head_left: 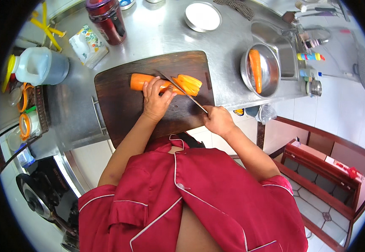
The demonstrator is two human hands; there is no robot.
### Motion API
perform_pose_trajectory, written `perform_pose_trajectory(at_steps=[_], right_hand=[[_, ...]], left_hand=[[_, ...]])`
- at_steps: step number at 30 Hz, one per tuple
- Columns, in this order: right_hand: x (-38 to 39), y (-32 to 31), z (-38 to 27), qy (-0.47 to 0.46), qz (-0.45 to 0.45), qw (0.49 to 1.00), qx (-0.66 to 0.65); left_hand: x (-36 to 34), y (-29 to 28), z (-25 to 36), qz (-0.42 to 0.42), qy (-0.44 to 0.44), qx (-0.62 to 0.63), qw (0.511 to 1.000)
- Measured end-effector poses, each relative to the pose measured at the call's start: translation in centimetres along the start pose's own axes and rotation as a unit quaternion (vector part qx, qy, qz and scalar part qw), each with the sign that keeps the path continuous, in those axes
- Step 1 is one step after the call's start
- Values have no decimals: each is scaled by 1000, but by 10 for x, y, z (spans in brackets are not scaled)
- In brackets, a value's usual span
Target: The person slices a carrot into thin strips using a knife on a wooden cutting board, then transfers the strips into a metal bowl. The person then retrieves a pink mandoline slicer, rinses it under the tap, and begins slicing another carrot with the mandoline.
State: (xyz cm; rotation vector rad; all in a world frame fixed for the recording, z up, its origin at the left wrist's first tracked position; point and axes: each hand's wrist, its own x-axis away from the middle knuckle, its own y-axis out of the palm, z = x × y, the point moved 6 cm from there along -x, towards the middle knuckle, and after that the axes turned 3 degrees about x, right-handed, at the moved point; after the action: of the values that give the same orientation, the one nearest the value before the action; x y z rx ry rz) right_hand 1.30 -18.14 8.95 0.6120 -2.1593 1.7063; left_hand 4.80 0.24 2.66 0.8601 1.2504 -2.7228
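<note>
A thick peeled carrot (138,81) lies across the dark wooden cutting board (123,109). My left hand (156,98) presses down on it, fingers curled over its middle. At the carrot's right end, several thin slices (189,84) lean over one another. In my right hand (219,120) is the handle of a kitchen knife (186,94). Its blade runs up and to the left, between my left fingertips and the slices. Whether the edge is in the carrot or just against it, I cannot tell.
Right of the board, a metal bowl (268,71) holds another whole carrot (255,69), beside the sink (289,63). Behind stand a white-filled bowl (202,17), a dark red flask (107,23) and a tissue pack (88,47). A plastic jug (43,66) is at left.
</note>
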Motion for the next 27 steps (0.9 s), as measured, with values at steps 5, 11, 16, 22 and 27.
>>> perform_pose_trajectory(at_steps=[5,11,16,22,27], right_hand=[[6,-9,-2,5,20,999,-48],[15,-12,-6,-14,37,998,-42],[14,-19,-11,2,28,999,-36],[15,-6,-5,4,31,1000,0],[30,-10,-9,-2,42,999,11]], left_hand=[[-1,-3,2,6,13,15,1000],[-2,-7,1,-12,18,21,1000],[-15,-24,-2,-39,92,-5,995],[-18,-22,-8,-52,139,34,988],[-15,-19,-11,-46,155,25,986]])
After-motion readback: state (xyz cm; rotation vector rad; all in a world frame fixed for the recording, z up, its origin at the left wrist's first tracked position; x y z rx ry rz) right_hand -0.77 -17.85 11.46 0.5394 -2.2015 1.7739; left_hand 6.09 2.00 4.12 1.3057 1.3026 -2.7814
